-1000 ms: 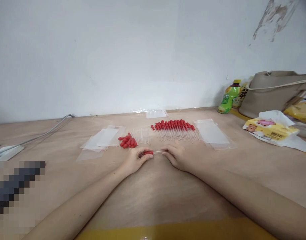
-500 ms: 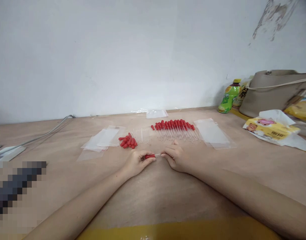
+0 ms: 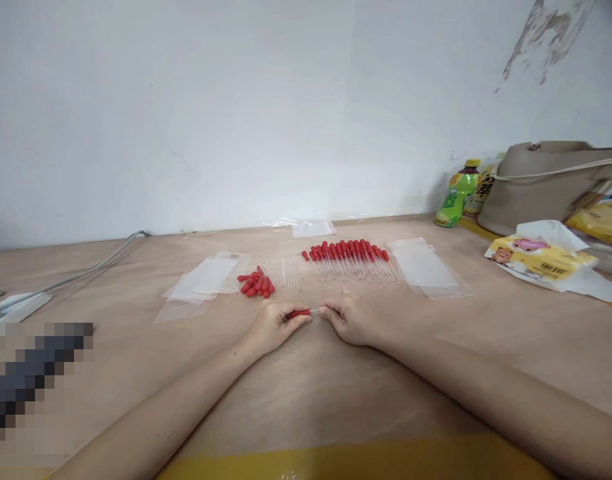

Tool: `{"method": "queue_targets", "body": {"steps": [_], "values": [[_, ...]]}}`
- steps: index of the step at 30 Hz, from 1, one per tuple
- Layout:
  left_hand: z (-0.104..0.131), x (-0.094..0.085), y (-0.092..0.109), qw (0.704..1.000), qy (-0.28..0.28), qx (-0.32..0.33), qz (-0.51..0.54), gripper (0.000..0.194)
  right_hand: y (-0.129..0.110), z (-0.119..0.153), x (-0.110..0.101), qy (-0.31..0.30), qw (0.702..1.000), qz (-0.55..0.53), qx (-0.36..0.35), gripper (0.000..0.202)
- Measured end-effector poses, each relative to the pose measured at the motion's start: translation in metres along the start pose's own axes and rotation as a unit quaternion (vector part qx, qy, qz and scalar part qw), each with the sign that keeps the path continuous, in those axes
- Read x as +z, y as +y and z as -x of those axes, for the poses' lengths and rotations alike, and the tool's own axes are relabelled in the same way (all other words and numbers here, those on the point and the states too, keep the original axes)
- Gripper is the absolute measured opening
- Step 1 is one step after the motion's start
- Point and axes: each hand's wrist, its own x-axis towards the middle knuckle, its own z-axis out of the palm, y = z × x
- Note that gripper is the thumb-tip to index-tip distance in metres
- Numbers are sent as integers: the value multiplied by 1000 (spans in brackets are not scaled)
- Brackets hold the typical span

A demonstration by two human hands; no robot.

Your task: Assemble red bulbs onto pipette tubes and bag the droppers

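Red bulb (image 3: 301,313): pinched between thumb and fingers of my left grip (image 3: 273,325), mouth end toward my right.
Clear tube (image 3: 314,312): short bit showing, from bulb's mouth into my right grip (image 3: 350,320), fingertips together on it.
Clear bags (image 3: 426,267): flat on bench (image 3: 331,393), right of the row of bulb-topped tubes (image 3: 349,253).
Bottle (image 3: 457,193): standing, dark liquid at neck.
Handbag (image 3: 526,193): contents hidden.
Hands: low, fingertips facing, forearms angled inward.

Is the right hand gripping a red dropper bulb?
No, the left hand holds the red dropper bulb, while the right hand pinches the clear dropper tube.
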Motion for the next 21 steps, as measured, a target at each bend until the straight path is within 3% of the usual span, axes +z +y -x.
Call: {"method": "queue_targets", "body": {"steps": [4, 10, 15, 21], "values": [[0, -1, 2, 1000, 0, 8, -3, 16, -2, 0, -3, -24, 1000, -3, 9, 30], [0, -1, -1, 1000, 14, -7, 13, 25, -4, 0, -26, -32, 997, 49, -54, 22], [-1, -1, -3, 999, 8, -37, -3, 38, 18, -14, -46, -64, 994, -14, 86, 20], [-2, -2, 2, 999, -18, -5, -44, 19, 43, -61, -45, 27, 963, 11, 267, 25]]}}
